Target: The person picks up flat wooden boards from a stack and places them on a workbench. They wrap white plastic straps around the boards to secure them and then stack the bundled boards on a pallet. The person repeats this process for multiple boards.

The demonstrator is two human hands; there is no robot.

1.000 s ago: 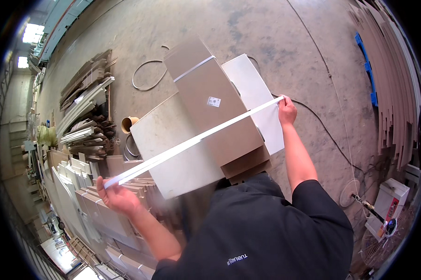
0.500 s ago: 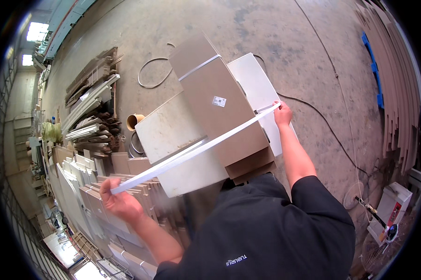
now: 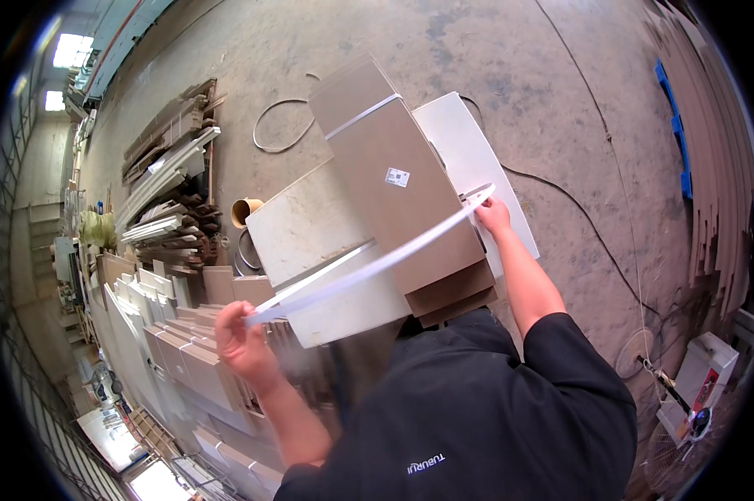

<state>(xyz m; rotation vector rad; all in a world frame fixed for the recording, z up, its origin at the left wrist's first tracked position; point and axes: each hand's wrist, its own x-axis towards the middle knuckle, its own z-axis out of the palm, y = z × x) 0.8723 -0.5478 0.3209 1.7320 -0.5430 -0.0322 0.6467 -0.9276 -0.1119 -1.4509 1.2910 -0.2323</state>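
A long white packing strap [image 3: 433, 236] runs across a flat brown cardboard carton [image 3: 375, 163] and bows between my hands. My left hand [image 3: 247, 344] pinches its near-left end, out past the white panel. My right hand [image 3: 493, 214] grips the other end beside the carton's right edge, where the strap curls into a loop. Another white band [image 3: 362, 117] lies tight around the carton's far part, and a small white label [image 3: 397, 177] sits on its top. More brown cardboard shows beneath its near end.
Pale panels [image 3: 297, 221] under the carton stick out on both sides. A loose strap coil [image 3: 260, 127] and a cardboard tube [image 3: 243, 210] lie to the left, near stacked boards [image 3: 164, 179]. A dark cable [image 3: 573, 204] crosses the floor at right, and brown sheets [image 3: 698, 134] stand beyond.
My left hand has moved right and slightly up, and my right hand slightly left and down. The strap, straight before, now sags in a curve with a loop at its right end.
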